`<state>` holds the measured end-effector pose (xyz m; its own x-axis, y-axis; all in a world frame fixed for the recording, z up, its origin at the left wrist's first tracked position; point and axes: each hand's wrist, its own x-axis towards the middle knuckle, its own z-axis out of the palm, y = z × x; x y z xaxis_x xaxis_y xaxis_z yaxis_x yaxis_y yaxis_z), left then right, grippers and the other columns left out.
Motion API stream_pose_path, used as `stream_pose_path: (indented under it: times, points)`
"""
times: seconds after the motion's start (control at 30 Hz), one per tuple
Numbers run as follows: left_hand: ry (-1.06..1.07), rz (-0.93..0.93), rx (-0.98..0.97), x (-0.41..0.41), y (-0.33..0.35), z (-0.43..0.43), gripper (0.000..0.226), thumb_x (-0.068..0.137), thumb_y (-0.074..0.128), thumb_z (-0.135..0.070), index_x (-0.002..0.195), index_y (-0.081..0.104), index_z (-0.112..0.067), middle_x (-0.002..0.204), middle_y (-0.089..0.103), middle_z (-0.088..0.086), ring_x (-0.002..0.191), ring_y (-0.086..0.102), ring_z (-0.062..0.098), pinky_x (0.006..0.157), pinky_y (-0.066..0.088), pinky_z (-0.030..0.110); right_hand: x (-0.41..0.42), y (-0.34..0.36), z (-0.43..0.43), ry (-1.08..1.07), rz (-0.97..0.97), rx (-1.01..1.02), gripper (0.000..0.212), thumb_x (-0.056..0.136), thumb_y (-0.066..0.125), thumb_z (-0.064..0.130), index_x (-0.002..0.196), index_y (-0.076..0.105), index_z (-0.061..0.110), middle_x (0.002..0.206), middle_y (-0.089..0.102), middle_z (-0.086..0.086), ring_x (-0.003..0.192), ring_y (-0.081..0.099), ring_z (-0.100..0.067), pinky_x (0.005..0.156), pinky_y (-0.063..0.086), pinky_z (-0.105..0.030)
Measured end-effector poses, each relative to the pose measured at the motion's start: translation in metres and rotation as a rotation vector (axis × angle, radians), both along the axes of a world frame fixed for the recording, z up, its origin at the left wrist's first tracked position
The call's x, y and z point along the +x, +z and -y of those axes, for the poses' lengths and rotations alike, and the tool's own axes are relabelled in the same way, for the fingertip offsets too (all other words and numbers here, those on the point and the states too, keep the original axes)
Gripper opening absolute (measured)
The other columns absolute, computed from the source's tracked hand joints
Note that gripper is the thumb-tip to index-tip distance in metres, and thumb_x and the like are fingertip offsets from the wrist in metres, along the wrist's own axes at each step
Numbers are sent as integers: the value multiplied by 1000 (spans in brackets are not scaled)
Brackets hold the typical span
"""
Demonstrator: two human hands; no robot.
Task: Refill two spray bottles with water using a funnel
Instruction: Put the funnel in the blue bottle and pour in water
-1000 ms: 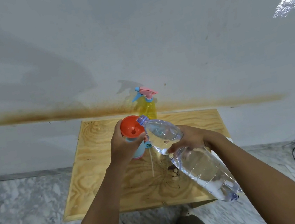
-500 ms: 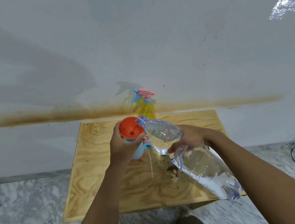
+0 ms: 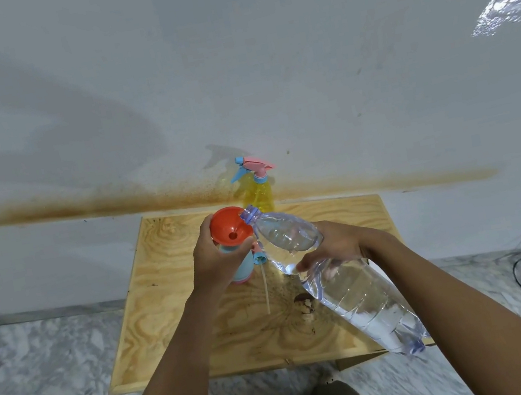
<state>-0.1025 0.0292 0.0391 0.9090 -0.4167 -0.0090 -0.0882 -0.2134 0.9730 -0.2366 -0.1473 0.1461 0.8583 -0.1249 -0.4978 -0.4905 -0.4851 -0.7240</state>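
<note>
The person stands over a small plywood worktop [image 3: 175,316] pushed against the wall. Their left hand [image 3: 216,260] is curled round the shoulder of a blue spray bottle [image 3: 242,272], gripping just under the orange funnel [image 3: 227,225] that sits in its neck. To my eye that grip is there to steady both the light bottle and the funnel against a knock. Their right hand [image 3: 336,241] wraps the upper body of a big clear water bottle [image 3: 354,285], fingers closed around it. The bottle is tipped so that its open mouth rests at the funnel's right rim while its base hangs out toward the person. I cannot make out a stream from here, and most of the water lies in the lower half, so the pour looks to be only beginning or needs more tilt.

The blue bottle's spray head [image 3: 258,257] lies on the worktop just beside it, dip tube pointing toward the person, handy for screwing back on. The yellow spray bottle [image 3: 257,194] stands at the back edge by the wall with its trigger head on, apparently waiting its turn.
</note>
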Motion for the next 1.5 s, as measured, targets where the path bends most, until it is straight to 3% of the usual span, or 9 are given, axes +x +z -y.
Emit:
stream_pose_path:
  times: [0.1,0.23,0.37,0.6,0.77,1.03,1.2,1.33,1.5]
  points:
    - [1,-2,0,0,1,0,76,72,89,-27,134,46,-30,112,55,-15,104,57,10,81,47,18,0,2,1,0,-1,19,62,81,80,23,79,51,78,74,74,14,75,70,-14,70,53,-33]
    - [-5,-5,-8,0,1,-1,72,71,89,-26,126,44,-37,109,54,-23,103,58,7,79,47,16,0,3,2,15,-12,33,67,84,78,18,78,49,79,70,72,20,68,67,-3,62,52,-18]
    - [-14,-14,-17,-1,1,-1,77,62,85,-41,126,44,-39,111,55,-21,106,59,11,84,50,22,1,0,4,10,-23,29,52,81,81,22,91,54,65,75,74,16,72,69,-3,61,52,-15]
    - [-17,-5,-13,-1,2,-1,77,60,83,-44,126,44,-38,110,54,-23,107,59,13,85,52,25,3,-3,7,-4,-59,13,37,80,81,24,95,60,50,75,74,15,73,69,-4,57,46,-12]
    - [-21,1,-15,0,0,-1,76,62,84,-41,126,44,-38,110,54,-24,107,60,14,88,54,30,4,-9,10,-1,-77,-14,33,75,84,29,101,66,40,90,78,3,86,74,-17,71,51,-25]
    - [-18,12,-5,1,-2,-1,73,71,89,-28,126,44,-37,110,54,-23,107,59,13,85,51,25,3,-10,13,11,-67,0,31,77,83,26,96,66,42,86,77,3,78,73,-11,65,50,-20]
    - [-24,-19,-11,1,-3,-1,86,54,81,-54,130,45,-37,115,57,-16,110,60,14,92,55,32,4,-12,15,21,-58,17,33,76,83,26,94,66,47,85,77,3,79,74,-14,65,51,-21]
    - [-22,-20,-8,2,-3,-1,84,54,81,-53,129,44,-40,113,56,-19,110,60,14,93,55,34,4,-14,17,31,-65,10,31,75,84,27,99,68,40,88,78,0,82,75,-16,68,52,-24]
    - [-19,-13,-5,1,-2,0,77,60,84,-45,126,44,-42,111,55,-24,105,59,6,91,54,32,5,-18,19,40,-63,-14,40,66,86,39,102,68,42,92,78,0,88,75,-21,86,57,-46]
